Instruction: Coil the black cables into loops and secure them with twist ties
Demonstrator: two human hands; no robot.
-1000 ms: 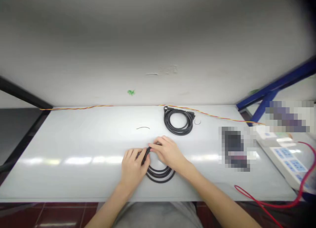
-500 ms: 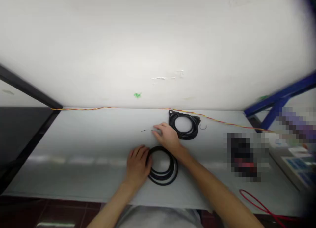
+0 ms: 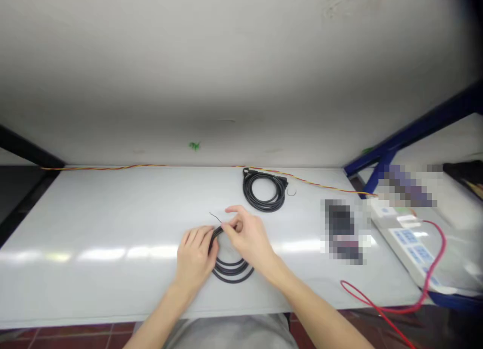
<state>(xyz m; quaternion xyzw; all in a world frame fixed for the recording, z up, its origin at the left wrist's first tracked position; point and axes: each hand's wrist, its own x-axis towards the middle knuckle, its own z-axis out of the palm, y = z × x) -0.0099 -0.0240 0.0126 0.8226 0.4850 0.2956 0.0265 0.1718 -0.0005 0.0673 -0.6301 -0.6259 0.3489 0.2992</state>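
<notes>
A coil of black cable (image 3: 233,271) lies on the table close to me. My left hand (image 3: 196,253) is wrapped over its left side, thumb inside the loop. At the top of the coil my right hand (image 3: 252,239) pinches a thin dark wire tie (image 3: 215,217), one end of which sticks out to the upper left. The right hand's fingers touch or nearly touch the cable there; its palm hides the coil's upper right part. Farther back lies a second coil of black cable (image 3: 264,207), with plugs at its top.
A loose thin wire tie (image 3: 292,192) lies beside the far coil. A twisted red and yellow wire (image 3: 320,186) runs along the wall. To the right are a blurred dark object (image 3: 341,230), a white power strip (image 3: 400,248), a red cable (image 3: 433,271) and a blue frame post (image 3: 377,175).
My right hand has come down and nearer with the wire tie, from above the coil to its top edge. The left hand stays on the coil. The view has shifted to the right.
</notes>
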